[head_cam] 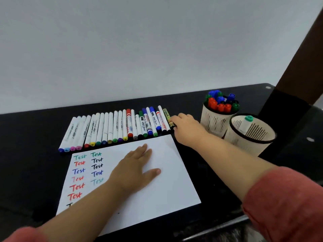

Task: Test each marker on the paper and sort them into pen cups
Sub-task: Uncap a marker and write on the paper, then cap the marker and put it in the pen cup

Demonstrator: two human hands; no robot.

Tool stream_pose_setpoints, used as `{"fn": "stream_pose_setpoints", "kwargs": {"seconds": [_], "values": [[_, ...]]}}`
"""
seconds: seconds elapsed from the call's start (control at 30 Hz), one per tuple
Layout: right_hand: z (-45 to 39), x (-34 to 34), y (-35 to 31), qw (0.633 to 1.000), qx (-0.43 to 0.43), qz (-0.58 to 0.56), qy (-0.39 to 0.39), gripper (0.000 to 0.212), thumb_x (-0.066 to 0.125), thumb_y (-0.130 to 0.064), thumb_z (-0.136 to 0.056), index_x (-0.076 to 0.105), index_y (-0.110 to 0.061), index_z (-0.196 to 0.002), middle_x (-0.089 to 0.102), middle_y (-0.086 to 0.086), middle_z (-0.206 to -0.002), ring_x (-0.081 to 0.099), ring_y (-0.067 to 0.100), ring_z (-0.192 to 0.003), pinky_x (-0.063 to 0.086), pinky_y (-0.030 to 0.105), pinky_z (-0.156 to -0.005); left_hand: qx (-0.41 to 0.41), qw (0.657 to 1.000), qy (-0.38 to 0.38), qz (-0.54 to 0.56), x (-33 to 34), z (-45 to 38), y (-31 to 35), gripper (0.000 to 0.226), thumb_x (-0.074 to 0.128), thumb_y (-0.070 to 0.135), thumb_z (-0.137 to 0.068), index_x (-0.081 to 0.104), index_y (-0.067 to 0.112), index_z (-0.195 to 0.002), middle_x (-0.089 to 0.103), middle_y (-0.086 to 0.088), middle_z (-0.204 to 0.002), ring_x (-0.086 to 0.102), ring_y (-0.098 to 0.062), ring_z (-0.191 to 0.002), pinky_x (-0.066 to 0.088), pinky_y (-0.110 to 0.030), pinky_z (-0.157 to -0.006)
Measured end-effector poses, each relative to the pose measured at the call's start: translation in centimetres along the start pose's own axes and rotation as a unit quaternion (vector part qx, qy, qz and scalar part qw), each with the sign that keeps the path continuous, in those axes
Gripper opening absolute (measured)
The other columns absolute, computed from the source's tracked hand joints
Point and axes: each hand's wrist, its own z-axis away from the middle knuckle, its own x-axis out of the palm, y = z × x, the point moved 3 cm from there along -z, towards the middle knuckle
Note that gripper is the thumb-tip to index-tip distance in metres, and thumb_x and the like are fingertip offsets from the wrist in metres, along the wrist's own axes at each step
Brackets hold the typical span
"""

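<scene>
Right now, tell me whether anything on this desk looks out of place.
Nothing stands out. The markers lie in a neat row, the paper sits flat under the left hand, and both pen cups stand upright.

Both forearms are bare below faded red sleeves point(288, 206) pushed up toward the elbows.

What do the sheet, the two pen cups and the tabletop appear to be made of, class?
Sheet: matte white paper, thin and flat, taking ink. Pen cups: probably plastic, cream, slotted walls, one dark-rimmed. Tabletop: black, glossy, perhaps glass or laminate; it shows faint reflections.
</scene>
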Motion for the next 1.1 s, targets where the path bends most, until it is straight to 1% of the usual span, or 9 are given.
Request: {"fn": "stream_pose_setpoints", "kwargs": {"seconds": [0.1, 0.17, 0.3, 0.43, 0.6, 0.73, 0.83, 0.97, 1.1], "values": [[-2.1, 1.9, 0.4, 0.997, 0.02, -0.025, -0.065, 0.056, 0.04, -0.011, -0.096, 0.026, -0.025, -0.148, 0.035, 0.005, -0.143, 0.035, 0.026, -0.127, 0.04, 0.038, -0.098, 0.008, 1.0, 0.009, 0.008, 0.3, -0.1, -0.4, 0.076, 0.035, 0.065, -0.088, 0.006, 0.031, -0.15, -0.007, 0.018, -0.155, -0.005, -0.007, -0.144, -0.005, -0.019, -0.109], [-3.0, 2.6, 0.5, 0.996, 0.033, -0.037, -0.075, 0.051, 0.038, -0.011, -0.096, 0.034, -0.022, -0.145, 0.039, 0.006, -0.14, 0.039, 0.026, -0.124, 0.042, 0.036, -0.096, 0.012, 1.0, 0.007, 0.017, 0.5, -0.1, -0.7, 0.077, 0.033, 0.068, -0.087, 0.007, 0.031, -0.15, -0.008, 0.018, -0.155, -0.006, -0.006, -0.143, -0.008, -0.018, -0.108], [-3.1, 2.6, 1.1, 0.994, 0.072, -0.077, -0.001, 0.03, 0.042, -0.016, -0.095, 0.056, -0.017, -0.122, 0.052, 0.007, -0.122, 0.052, 0.024, -0.107, 0.046, 0.034, -0.084, 0.008, 0.999, 0.016, 0.026, 0.5, 0.0, -0.8, 0.089, 0.021, 0.074, -0.072, 0.009, 0.032, -0.15, -0.007, 0.019, -0.155, -0.007, -0.004, -0.143, -0.011, -0.015, -0.106], [-2.6, 2.8, 1.6, 0.989, 0.114, -0.093, 0.004, 0.015, 0.053, -0.021, -0.092, 0.051, -0.014, -0.105, 0.053, 0.009, -0.111, 0.054, 0.024, -0.094, 0.044, 0.032, -0.074, 0.009, 1.0, 0.01, 0.021, 0.4, 0.0, -0.7, 0.104, 0.006, 0.082, -0.059, 0.009, 0.031, -0.15, -0.007, 0.018, -0.155, -0.007, -0.003, -0.142, -0.013, -0.014, -0.104], [-1.0, 2.1, 1.2, 0.967, 0.165, -0.186, 0.058, 0.015, 0.056, -0.017, -0.09, 0.048, -0.017, -0.103, 0.056, 0.005, -0.102, 0.054, 0.017, -0.081, 0.044, 0.027, -0.062, 0.014, 1.0, -0.012, 0.019, 0.3, -0.1, -0.5, 0.078, 0.031, 0.069, -0.088, 0.008, 0.028, -0.15, -0.007, 0.015, -0.156, -0.008, -0.004, -0.143, -0.01, -0.018, -0.109], [2.3, 0.1, -0.5, 0.909, 0.162, -0.354, 0.149, 0.013, 0.055, -0.016, -0.09, 0.052, -0.023, -0.101, 0.054, -0.006, -0.083, 0.05, 0.007, -0.065, 0.038, 0.02, -0.052, 0.017, 1.0, -0.016, 0.006, -0.1, 0.3, -0.1, 0.076, 0.034, 0.062, -0.09, 0.009, 0.025, -0.151, -0.003, 0.009, -0.158, -0.004, -0.008, -0.144, -0.005, -0.022, -0.112], [5.5, -1.3, -1.6, 0.833, 0.182, -0.479, 0.209, 0.01, 0.053, -0.016, -0.09, 0.061, -0.021, -0.09, 0.053, -0.006, -0.072, 0.044, 0.006, -0.056, 0.034, 0.017, -0.045, 0.004, 1.0, -0.001, 0.031, -0.7, 0.9, 0.1, 0.076, 0.039, 0.06, -0.09, 0.01, 0.023, -0.151, 0.003, 0.008, -0.158, 0.002, -0.009, -0.144, 0.003, -0.024, -0.114], [8.9, -2.4, -2.4, 0.736, 0.221, -0.6, 0.224, 0.015, 0.052, -0.013, -0.088, 0.06, -0.016, -0.075, 0.041, -0.004, -0.056, 0.032, 0.009, -0.05, 0.026, 0.023, -0.045, -0.048, 0.989, 0.045, 0.132, -2.6, 3.1, 0.9, 0.077, 0.044, 0.058, -0.089, 0.012, 0.025, -0.15, 0.013, 0.01, -0.157, 0.011, -0.009, -0.143, 0.013, -0.026, -0.113], [10.9, -2.2, -3.6, 0.717, 0.247, -0.622, 0.194, 0.015, 0.054, -0.013, -0.085, 0.059, -0.012, -0.071, 0.036, -0.001, -0.054, 0.026, 0.01, -0.05, 0.022, 0.025, -0.047, -0.104, 0.96, 0.091, 0.245, -4.3, 7.1, 1.6, 0.065, 0.049, 0.053, -0.089, 0.024, 0.035, -0.147, 0.036, 0.011, -0.147, 0.034, -0.01, -0.132, 0.031, -0.023, -0.101]]}}
